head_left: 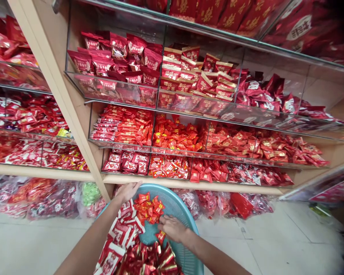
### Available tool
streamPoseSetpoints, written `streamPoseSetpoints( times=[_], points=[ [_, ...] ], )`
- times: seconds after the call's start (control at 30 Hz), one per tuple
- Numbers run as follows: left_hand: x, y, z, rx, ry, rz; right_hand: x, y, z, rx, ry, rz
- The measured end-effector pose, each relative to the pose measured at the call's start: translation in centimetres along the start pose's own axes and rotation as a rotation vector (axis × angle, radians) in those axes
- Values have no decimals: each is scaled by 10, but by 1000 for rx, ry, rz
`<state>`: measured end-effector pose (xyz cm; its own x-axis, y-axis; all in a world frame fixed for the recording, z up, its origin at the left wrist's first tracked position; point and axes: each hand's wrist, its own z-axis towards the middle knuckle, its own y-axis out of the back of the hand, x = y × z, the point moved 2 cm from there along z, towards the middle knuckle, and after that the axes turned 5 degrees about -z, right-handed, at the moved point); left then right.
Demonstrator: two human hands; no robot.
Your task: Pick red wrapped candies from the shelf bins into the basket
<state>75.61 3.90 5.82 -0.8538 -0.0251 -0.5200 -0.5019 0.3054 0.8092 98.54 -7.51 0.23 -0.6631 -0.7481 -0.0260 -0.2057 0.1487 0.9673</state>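
A round teal plastic basket [186,214] is in front of me at the bottom of the head view. My left hand [129,192] grips its far left rim. Inside, my right hand [172,228] is palm down with fingers apart, at the edge of a small pile of orange-red wrapped candies [149,208]. One loose candy [160,236] lies just below its fingers. White-and-red candy packets [123,229] fill the basket's left side. Shiny dark red packets with gold edges [149,259] lie at the near side, partly cut off by the frame.
Wooden shelves with clear-fronted bins rise ahead, including a bin of orange-red candies [174,135] and one of heart-marked packets [132,162]. A wooden post [51,88] divides the shelving. Bagged candies [54,198] lie beneath on the tiled floor [275,236].
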Motion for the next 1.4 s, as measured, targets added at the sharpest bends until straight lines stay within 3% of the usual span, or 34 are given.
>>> streamPoseSetpoints(
  times=[0.1, 0.2, 0.37, 0.47, 0.63, 0.73, 0.83, 0.97, 1.17, 1.27, 1.4],
  points=[
    [-3, 2, -2, 7, 2, 8, -9, 16, -6, -54, -16, -15],
    [-5, 2, -2, -2, -15, 1, -24, 48, -10, -153, -45, -21],
    [-3, 0, -1, -6, -11, -17, -43, 101, 6, -301, -232, -73],
    [-3, 1, -1, -7, -14, -16, -39, 108, 28, -343, -300, -100],
    [-2, 3, -2, -19, -37, -5, -23, 95, 54, -351, -322, -98],
    [3, 2, 0, -19, -44, -7, -22, 103, 49, -341, -323, -57],
    [8, 0, 5, -14, -44, -22, -29, 132, 29, -382, -266, 1],
    [8, -2, 7, -3, -37, -32, -59, 193, -4, -508, -231, 98],
    [3, 0, 5, -11, -34, -42, -131, 279, -27, -685, -488, -61],
    [1, 2, 3, -10, -35, -34, -158, 296, -18, -554, -630, -202],
    [2, 4, 1, -8, -16, -33, -171, 296, 1, -429, -781, -228]
  ],
)
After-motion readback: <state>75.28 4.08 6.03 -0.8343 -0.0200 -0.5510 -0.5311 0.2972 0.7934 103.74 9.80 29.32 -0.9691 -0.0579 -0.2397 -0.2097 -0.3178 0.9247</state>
